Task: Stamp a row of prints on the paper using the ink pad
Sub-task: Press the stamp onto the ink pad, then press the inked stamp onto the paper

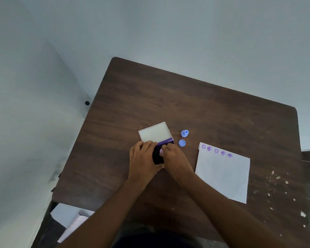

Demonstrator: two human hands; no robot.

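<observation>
Ink pad (158, 154), frame centre: left hand (142, 159) & right hand (174, 157) both grip it, lid (154, 131) open. Paper (222, 174) at right w/ five prints (216, 151); stamp (184, 133) between.

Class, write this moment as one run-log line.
left hand: on ink pad | right hand: on ink pad | stamp: on table | paper: row printed

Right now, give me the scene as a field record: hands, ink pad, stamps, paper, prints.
left hand: rests on the purple ink pad, fingers curled at its far edge
right hand: on the pad's right side; grip unclear
lid: white rectangular lid open, lying flat beyond the pad
stamps: two small lilac round plastic stamps on the brown wooden table, untouched
paper: white sheet, right of the hands
prints: five purple round prints along the top edge
</observation>
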